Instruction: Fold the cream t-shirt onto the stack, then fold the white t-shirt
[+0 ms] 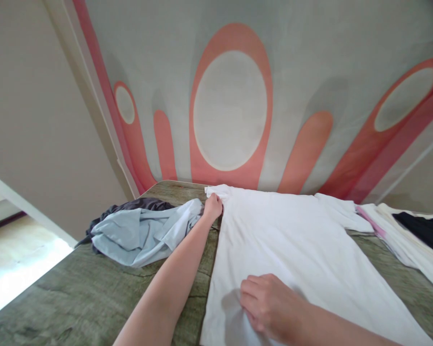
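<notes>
A white T-shirt (285,240) lies spread out, its sleeves toward the far edge of the wood-patterned table. My left hand (213,206) reaches forward to the left sleeve and is closed on its cloth. Lower on the shirt, near its left side, is my right hand (265,305), with curled fingers closed at the fabric. The right fingertips are partly hidden from above, and a shadow falls on the cloth beside them. Shallow creases run across the body of the shirt.
Left of my arm lies a crumpled light-blue garment (140,235) over a dark one (144,204). At the right, a stack of folded clothes (400,235) includes white and black pieces. A grey wall with coral shapes (233,178) rises behind the table (94,298).
</notes>
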Motion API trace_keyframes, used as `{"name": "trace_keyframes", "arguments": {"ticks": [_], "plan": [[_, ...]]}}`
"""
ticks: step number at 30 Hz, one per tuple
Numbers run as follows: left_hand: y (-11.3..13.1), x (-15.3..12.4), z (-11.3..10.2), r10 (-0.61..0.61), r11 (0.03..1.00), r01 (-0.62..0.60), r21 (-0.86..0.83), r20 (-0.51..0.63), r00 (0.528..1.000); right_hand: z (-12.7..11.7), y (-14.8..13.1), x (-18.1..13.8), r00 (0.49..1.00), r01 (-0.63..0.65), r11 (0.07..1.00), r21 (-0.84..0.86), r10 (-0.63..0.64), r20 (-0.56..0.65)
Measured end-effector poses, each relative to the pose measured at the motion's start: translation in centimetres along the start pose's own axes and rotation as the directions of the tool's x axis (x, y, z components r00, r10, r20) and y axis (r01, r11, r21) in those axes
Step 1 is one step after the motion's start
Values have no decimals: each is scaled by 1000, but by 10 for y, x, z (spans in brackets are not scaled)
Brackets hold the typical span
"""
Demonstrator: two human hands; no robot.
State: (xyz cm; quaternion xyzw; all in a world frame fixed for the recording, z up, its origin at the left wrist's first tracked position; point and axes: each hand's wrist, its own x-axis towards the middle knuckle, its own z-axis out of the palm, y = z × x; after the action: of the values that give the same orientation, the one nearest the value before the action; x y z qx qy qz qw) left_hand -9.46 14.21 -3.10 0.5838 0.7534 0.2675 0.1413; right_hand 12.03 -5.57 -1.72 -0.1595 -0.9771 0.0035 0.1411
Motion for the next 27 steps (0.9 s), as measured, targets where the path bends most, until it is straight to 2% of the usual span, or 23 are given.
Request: {"name": "trace_keyframes", "arguments": {"ticks": [5, 10, 13, 18, 20, 23, 27], "plan": [[-2, 2, 4, -14, 1000, 14, -3, -32, 999, -17, 14, -17, 992, -109, 976, 190, 96, 78], [-3, 4, 8, -21, 1000, 20, -20, -47, 999, -18, 18, -29, 966, -244, 894, 375, 192, 172], [-3, 4, 8, -10, 1000, 8, -24, -60, 998, -23, 11, -29, 940, -329, 853, 404, 255, 228], [-2, 3, 7, 12, 999, -15, -39, -80, 997, -45, -1, -40, 883, -442, 812, 381, 318, 346], [-2, 3, 6, 14, 998, -19, -55, -87, 996, -50, 4, -54, 872, -471, 798, 376, 357, 334], [-4, 5, 7, 6, 994, -15, -105, -82, 997, -50, 26, -80, 857, -515, 779, 357, 464, 223], [-7, 9, 10, -25, 974, 20, -226, -20, 999, -41, 64, -112, 784, -601, 740, 301, 618, 47]]}}
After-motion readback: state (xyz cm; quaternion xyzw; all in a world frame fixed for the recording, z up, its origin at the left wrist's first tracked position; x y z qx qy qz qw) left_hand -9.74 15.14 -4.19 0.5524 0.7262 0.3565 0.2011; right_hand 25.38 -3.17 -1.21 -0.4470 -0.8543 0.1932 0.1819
